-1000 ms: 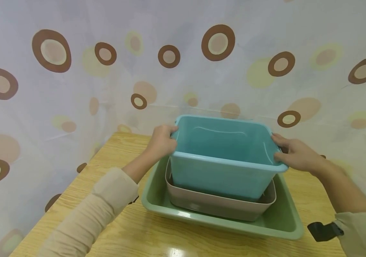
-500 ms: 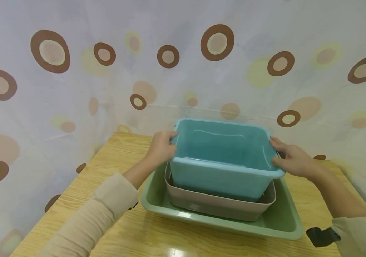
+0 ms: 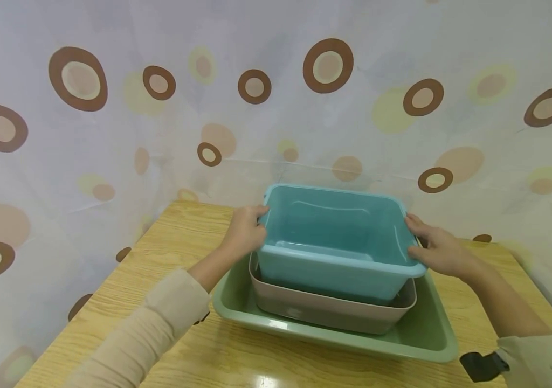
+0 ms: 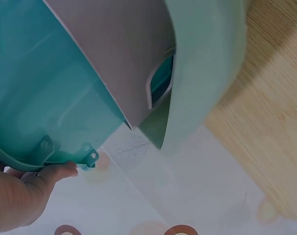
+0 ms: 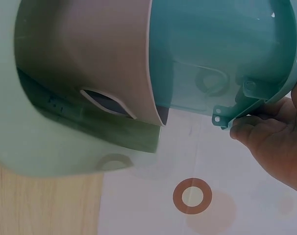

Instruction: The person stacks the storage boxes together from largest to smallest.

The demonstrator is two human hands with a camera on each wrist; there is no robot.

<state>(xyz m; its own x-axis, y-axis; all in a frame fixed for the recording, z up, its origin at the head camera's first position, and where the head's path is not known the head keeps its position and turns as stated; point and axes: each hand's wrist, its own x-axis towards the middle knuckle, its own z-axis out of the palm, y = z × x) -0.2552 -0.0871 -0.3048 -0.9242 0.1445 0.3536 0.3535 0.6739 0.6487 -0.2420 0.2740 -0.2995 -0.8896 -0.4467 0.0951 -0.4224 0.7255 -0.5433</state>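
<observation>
A blue plastic storage bin (image 3: 324,277) sits partly inside a grey-brown basket (image 3: 324,310), its upper part standing above the basket's rim. That basket rests in a larger green basin (image 3: 353,345). My left hand (image 3: 246,231) grips the blue bin's left rim, and my right hand (image 3: 438,248) grips the right rim. In the left wrist view the fingers of the left hand (image 4: 26,191) curl around the rim beside small molded brackets. The right wrist view shows the right hand (image 5: 276,132) holding the matching edge. An oval handle hole (image 5: 107,104) shows in the basket's side.
Under the basin is a wood-grain table (image 3: 184,350), its left edge running diagonally. A pale cloth (image 3: 266,124) printed with brown rings hangs behind and to the sides. A black strap piece (image 3: 482,366) hangs by the right sleeve.
Both hands have lowered the blue bin deeper into the grey-brown basket, and its rim sits lower now. The basket and the green basin have stayed in place.
</observation>
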